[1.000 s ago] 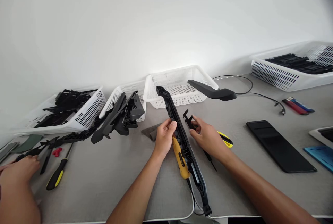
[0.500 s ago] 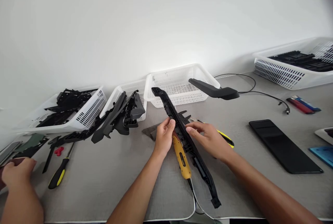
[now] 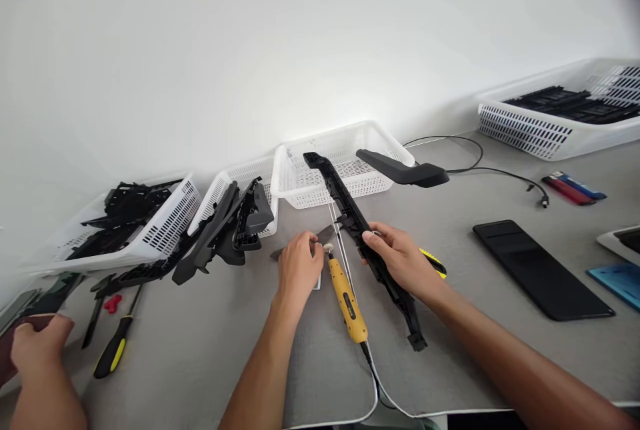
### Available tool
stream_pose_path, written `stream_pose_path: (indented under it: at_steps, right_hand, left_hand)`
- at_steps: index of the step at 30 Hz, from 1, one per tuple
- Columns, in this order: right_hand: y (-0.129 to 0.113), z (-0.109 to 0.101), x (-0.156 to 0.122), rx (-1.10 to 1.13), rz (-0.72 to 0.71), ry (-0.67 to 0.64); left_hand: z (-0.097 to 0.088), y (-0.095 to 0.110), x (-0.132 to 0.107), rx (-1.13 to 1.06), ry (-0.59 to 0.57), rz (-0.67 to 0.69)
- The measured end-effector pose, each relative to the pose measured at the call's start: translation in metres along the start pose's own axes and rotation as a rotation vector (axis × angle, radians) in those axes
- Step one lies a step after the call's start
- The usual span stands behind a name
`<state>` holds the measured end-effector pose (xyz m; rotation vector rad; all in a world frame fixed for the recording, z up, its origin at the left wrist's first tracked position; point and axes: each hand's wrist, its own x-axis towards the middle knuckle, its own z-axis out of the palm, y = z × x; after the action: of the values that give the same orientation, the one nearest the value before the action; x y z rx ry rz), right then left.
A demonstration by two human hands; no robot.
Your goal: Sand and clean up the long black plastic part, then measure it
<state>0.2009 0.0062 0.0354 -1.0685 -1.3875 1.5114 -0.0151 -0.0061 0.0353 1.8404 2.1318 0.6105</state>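
On the near part of the table (image 3: pixel 200 363), a yellow power tool (image 3: pixel 349 303) lies with its pale round head facing away from the person. Just right of it, the right hand (image 3: pixel 407 263) pinches a long black plastic strip (image 3: pixel 356 225) around its middle, apparently raised off the table. The left hand (image 3: pixel 300 260) arches by a grey cloth (image 3: pixel 326 235), fingers curled; whether its grip closes on anything I cannot tell. Holding the strip well seems to want a firm, central pinch, with both ends clear of the tool. Its long axis slants from near right to far left, the bent far end pointing toward a white basket (image 3: pixel 305 200), where a dark trim piece (image 3: pixel 405 170) overhangs the right side.
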Motion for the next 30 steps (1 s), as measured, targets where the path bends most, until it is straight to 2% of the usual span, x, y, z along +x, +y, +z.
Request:
stream_pose_path:
  at_steps: [7,11,14,16,18,20,24,27,30]
  right_hand:
    - [0.011,-0.005,0.006,0.082,0.0,0.087]
    - [0.011,-0.005,0.006,0.092,0.001,0.104]
    - [0.01,-0.002,0.006,0.099,-0.01,0.091]
    - [0.009,0.0,0.006,0.095,-0.007,0.064]
    - [0.007,0.001,0.005,0.094,-0.001,0.026]
    - [0.007,0.001,0.005,0.097,0.007,-0.03]
    - [0.015,-0.001,0.007,0.058,-0.007,-0.131]
    - [0.023,-0.001,0.009,0.04,-0.026,-0.179]
    - [0.025,0.001,0.009,0.063,-0.018,-0.215]
  left_hand:
    - [0.002,0.004,-0.01,0.167,-0.1,0.13]
    - [0.007,-0.004,-0.008,0.187,-0.038,0.111]
    - [0.007,-0.006,-0.004,0.1,0.05,0.083]
    - [0.003,-0.002,-0.003,-0.083,0.144,0.096]
    - [-0.002,0.004,-0.003,-0.368,0.213,0.127]
    - [-0.005,0.012,-0.006,-0.708,0.178,0.109]
    - [0.001,0.025,-0.012,-1.268,0.002,-0.109]
    - [0.007,0.03,-0.014,-1.465,-0.03,-0.217]
    - [0.012,0.031,-0.014,-1.51,-0.047,-0.246]
